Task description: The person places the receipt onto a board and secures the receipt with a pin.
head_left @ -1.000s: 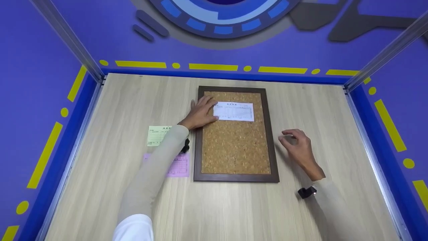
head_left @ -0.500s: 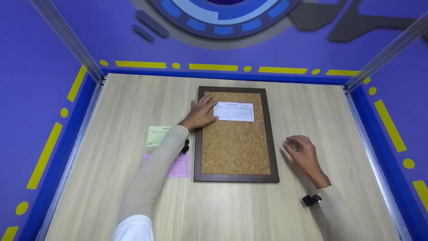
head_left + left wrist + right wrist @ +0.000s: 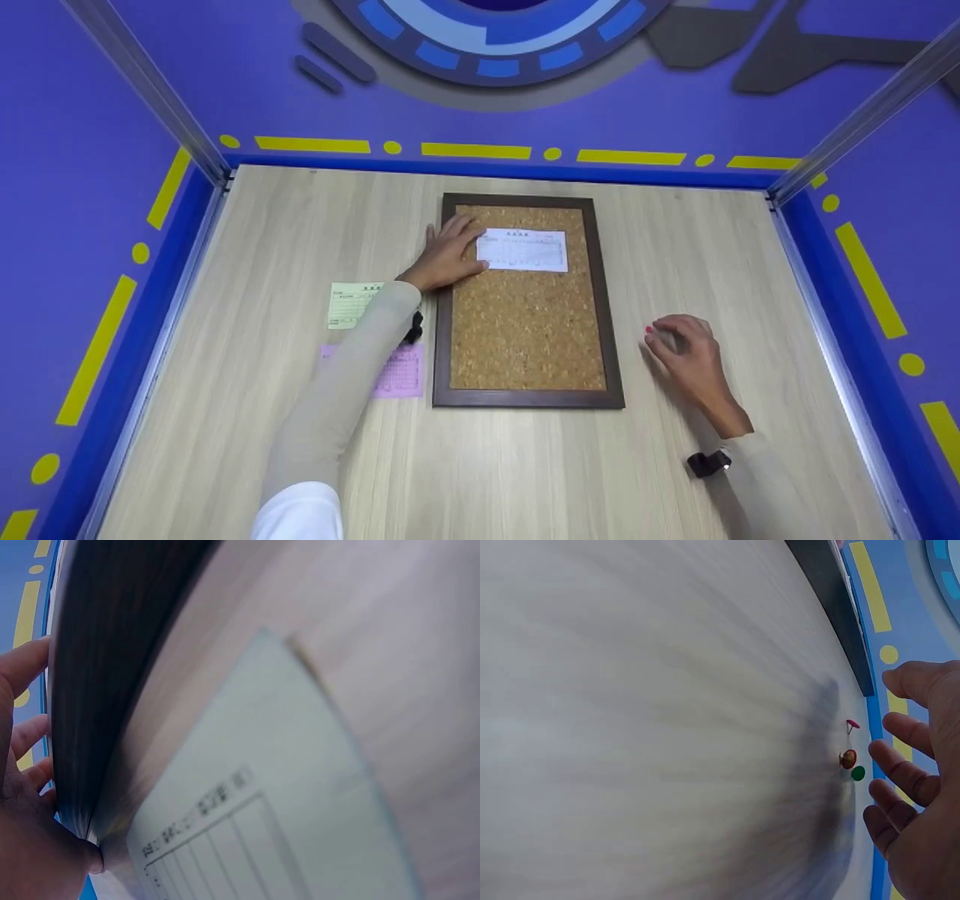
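Note:
My left hand (image 3: 444, 259) rests across the left frame of a cork board (image 3: 525, 337), its fingertips on the left edge of a white printed slip (image 3: 523, 250). Seen from the left wrist, those fingers (image 3: 26, 735) lie spread beyond the dark frame (image 3: 97, 675). To the right of the board, my right hand (image 3: 694, 360) hovers with loosely bent fingers, near a pink thumbtack (image 3: 649, 329). The right wrist view has this pink thumbtack (image 3: 853, 724) on the table beside a red one (image 3: 847, 758) and a green one (image 3: 858, 773). Nothing shows between the parted right fingers.
A green slip (image 3: 349, 304) and a purple slip (image 3: 401, 375) lie left of the board, partly under the left arm. Blue-purple panels (image 3: 480, 112) close off the back and sides of the wooden table (image 3: 525, 472).
My right hand has moved down and to the right, away from the board, and the pink thumbtack has come into sight by its fingertips. My left hand stays on the slip.

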Available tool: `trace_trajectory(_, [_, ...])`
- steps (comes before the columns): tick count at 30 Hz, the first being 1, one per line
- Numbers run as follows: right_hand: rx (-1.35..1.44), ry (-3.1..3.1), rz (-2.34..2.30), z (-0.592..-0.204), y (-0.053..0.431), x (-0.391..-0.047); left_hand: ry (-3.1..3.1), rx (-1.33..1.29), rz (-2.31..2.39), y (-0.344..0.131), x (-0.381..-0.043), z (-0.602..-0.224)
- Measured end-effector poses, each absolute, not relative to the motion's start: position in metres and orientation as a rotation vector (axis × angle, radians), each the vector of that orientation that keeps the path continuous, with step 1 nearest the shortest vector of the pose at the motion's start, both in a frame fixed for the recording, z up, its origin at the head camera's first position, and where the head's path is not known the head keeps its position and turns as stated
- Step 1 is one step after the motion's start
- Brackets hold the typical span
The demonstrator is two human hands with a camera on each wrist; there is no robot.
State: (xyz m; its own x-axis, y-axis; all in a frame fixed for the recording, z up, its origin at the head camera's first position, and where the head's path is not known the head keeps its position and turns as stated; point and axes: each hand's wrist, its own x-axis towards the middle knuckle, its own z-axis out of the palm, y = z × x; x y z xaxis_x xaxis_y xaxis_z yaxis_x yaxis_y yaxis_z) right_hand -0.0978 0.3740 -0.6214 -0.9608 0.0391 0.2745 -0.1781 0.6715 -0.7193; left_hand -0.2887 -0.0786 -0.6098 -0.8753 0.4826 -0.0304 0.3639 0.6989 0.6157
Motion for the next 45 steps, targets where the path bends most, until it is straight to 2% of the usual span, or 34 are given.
trace_trajectory(17, [0.124, -2.641, 1.131, -0.634, 0.390, -0.093, 2.706, 0.702, 0.905, -0.077, -0.289, -0.611])
trace_trajectory(34, [0.262, -2.577, 1.099, -0.648, 0.409, -0.081, 2.709, 0.711, 0.913, -0.078, -0.291, -0.615])
trace_trajectory(45, [0.232, -2.573, 1.104, -0.649, 0.415, -0.074, 2.706, 0.710, 0.909, -0.081, -0.289, -0.611])
